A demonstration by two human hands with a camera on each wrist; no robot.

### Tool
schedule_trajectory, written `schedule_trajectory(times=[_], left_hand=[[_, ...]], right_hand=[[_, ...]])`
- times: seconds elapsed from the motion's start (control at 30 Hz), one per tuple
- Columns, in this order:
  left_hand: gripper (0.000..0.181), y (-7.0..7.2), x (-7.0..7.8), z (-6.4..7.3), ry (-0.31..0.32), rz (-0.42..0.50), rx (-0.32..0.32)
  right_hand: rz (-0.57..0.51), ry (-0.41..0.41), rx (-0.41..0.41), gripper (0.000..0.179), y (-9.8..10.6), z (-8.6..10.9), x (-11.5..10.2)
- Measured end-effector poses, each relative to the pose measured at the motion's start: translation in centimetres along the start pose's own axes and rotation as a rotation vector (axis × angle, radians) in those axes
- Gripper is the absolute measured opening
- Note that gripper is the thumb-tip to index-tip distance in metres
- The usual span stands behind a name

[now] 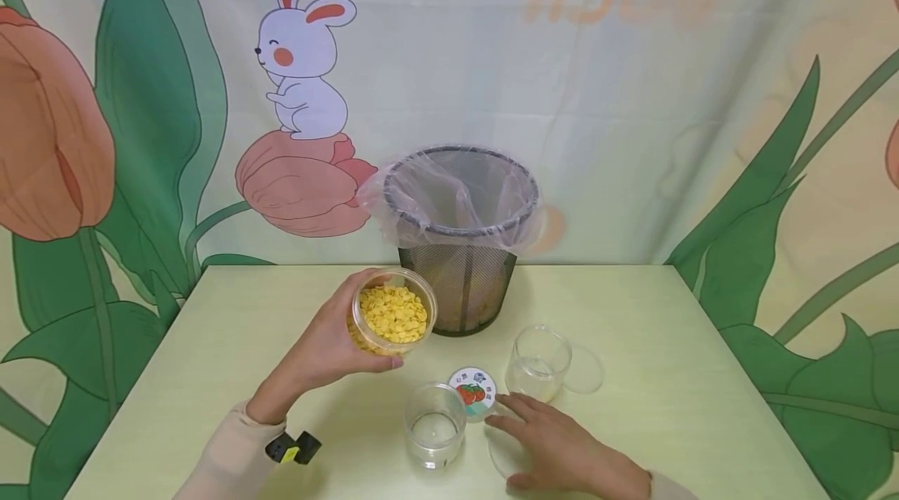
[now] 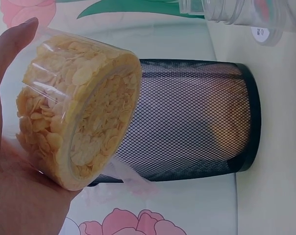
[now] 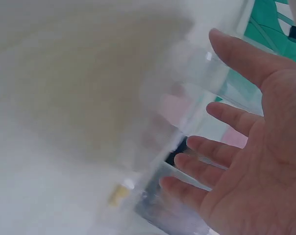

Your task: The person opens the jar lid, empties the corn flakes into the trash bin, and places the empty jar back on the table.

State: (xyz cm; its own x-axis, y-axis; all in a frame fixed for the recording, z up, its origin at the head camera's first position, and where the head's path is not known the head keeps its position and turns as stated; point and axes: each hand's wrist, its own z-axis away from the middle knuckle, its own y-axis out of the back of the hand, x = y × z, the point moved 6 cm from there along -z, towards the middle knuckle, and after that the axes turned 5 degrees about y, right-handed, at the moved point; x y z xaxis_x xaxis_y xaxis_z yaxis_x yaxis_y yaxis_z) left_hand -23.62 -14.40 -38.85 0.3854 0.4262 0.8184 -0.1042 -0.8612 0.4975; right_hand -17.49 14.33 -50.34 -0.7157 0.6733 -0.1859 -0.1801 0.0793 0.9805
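Observation:
My left hand [image 1: 316, 348] holds a clear plastic jar [image 1: 432, 318] of yellow corn flakes [image 1: 393, 314], tilted with its mouth toward the head camera. Fingers and thumb curl round its side, and in the left wrist view its flake-filled base shows. Low over the table, my right hand [image 1: 558, 445] has its fingers spread and grips nothing. A clear round lid [image 1: 504, 457] lies partly under it. To its left stands a clear jar [image 1: 435, 449], and just beyond its fingertips another clear jar [image 1: 538, 367]. Between these jars is a round lid with a red fruit picture [image 1: 473, 392].
Behind the jars a black mesh wastebasket [image 1: 463, 281] stands at the table's back edge, lined with a thin pinkish bag [image 1: 379, 207]. Another clear disc [image 1: 588, 369] lies right of the far jar. A printed curtain [image 1: 449, 55] hangs behind the table [image 1: 211, 359].

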Motion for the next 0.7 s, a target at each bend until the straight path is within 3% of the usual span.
schedule_trajectory(times=[0.43, 0.7], left_hand=[[0.111, 0.3, -0.1, 0.0, 0.009, -0.023, 0.002], [0.111, 0.7, 0.1, -0.2, -0.004, -0.044, 0.01]], right_hand=[[0.023, 0.025, 0.079, 0.081, 5.3, 0.2, -1.2], [0.077, 0.077, 0.253, 0.076, 10.4, -0.1, -1.3]])
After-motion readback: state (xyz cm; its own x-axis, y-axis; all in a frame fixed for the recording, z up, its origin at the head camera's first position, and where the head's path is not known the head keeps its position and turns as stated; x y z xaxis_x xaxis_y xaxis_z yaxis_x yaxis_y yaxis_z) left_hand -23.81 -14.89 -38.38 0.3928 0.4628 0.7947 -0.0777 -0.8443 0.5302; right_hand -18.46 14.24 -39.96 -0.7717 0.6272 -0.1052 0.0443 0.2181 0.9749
